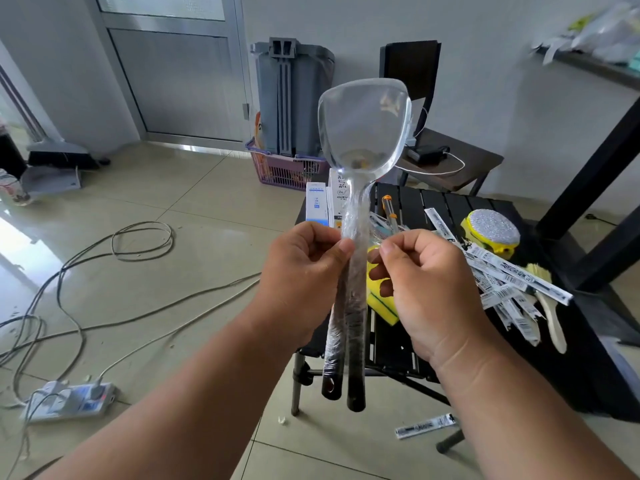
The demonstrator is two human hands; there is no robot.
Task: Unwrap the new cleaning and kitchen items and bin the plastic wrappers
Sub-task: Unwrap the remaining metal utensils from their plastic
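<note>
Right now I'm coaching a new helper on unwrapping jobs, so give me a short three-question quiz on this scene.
1. True or false: the clear spoon is held with its bowl pointing up.
2. Which hand pinches the plastic wrap at the handle from the side nearest the white boxes? A) left hand B) right hand
3. Fill in: the round silver scrubber lies on the black ____.

Key:
1. True. Its wrapped dark handles hang down below the hands.
2. A. The left hand is on that side; the right hand pinches the wrap from the other side.
3. Table, beside a pile of white packets.
</note>
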